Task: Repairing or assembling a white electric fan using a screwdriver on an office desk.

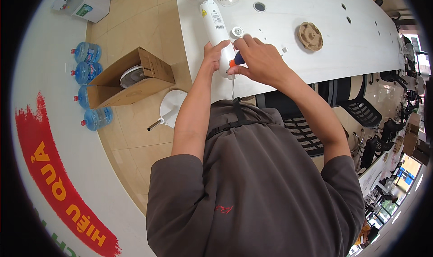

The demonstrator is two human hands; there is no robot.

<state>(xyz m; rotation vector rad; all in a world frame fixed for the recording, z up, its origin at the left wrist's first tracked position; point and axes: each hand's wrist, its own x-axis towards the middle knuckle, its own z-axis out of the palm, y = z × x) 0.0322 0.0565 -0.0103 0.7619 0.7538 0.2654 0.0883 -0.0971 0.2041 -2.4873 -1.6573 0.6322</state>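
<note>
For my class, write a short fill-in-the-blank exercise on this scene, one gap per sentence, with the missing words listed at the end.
1. The right hand grips a tool whose handle is blue and ____.
2. The left hand holds a long tube, whose main colour is ____.
3. The open cardboard box rests on the tiled ____.
4. The big blue water bottles beside the wall number ____.

Missing words: orange; white; floor; four.

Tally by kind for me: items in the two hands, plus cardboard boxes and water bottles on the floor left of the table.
White tube, left hand: 1
Orange-and-blue tool, right hand: 1
Cardboard box: 1
Blue water bottles: 4
Total: 7
</note>
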